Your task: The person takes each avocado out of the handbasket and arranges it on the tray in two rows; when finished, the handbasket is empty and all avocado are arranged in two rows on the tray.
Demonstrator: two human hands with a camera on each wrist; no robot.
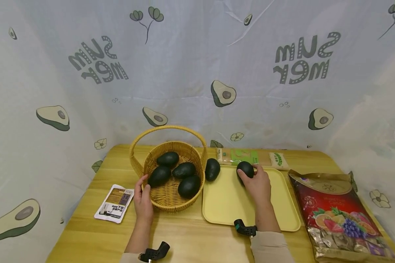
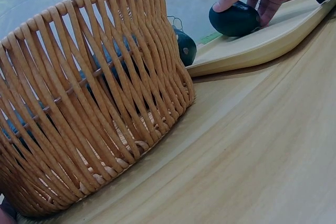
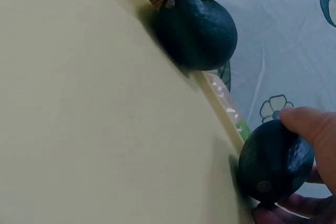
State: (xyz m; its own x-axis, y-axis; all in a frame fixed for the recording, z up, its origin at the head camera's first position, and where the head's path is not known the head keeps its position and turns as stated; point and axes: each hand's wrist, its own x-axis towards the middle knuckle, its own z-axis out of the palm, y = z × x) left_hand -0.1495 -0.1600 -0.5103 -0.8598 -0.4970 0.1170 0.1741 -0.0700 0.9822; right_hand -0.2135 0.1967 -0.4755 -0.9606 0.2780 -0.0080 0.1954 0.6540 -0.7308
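Two beige sleeves (image 1: pixel 271 246) come nearest in the head view. The right hand (image 1: pixel 260 184) holds one avocado (image 1: pixel 245 169) between thumb and fingers at the far side of the yellow tray (image 1: pixel 224 204). The left hand (image 1: pixel 143 202) touches the left side of the basket (image 1: pixel 173 208), where four avocados (image 1: pixel 159 176) lie; whether those fingers grip it, I cannot tell. From the left wrist, the basket's wall looms largest. From the right wrist, another avocado (image 3: pixel 197 32) sits at the tray's edge, near the basket.
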